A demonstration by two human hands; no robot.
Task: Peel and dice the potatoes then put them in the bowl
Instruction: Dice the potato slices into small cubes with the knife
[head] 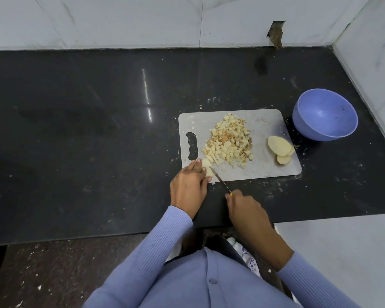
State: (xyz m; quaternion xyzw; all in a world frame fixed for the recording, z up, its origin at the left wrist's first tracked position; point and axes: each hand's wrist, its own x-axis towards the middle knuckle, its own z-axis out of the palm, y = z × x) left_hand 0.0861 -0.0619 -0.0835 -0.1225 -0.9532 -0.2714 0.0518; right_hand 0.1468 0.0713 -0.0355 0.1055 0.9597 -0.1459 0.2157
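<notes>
Step in hand: dicing, judged from the knife (218, 178) set against a small pale potato piece (206, 167) at the near-left corner of the grey cutting board (265, 167).
Left hand (188, 185): fingers laid over the potato piece, pinning it to the board; fingertips sit just beside the blade.
Right hand (246, 207): clenched round the knife handle, of which only a yellow speck shows.
Risk, fingers: the piece is small and the holding fingertips are close to the edge, so a slip of the blade could nick them.
Risk, spill: the cut happens right at the board's near edge; bits could drop onto the black counter (76, 130), where one seems to lie already, though it is too small to be sure.
Diced pile (229, 141): heaped mid-board, crowding the cutting spot.
Slices (280, 148): a few uncut, at the board's right end.
Bowl (325, 115): blue, just beyond the board's right corner; it looks empty.
Open room: the counter is broad to the left; a wall closes in on the right behind the bowl.
</notes>
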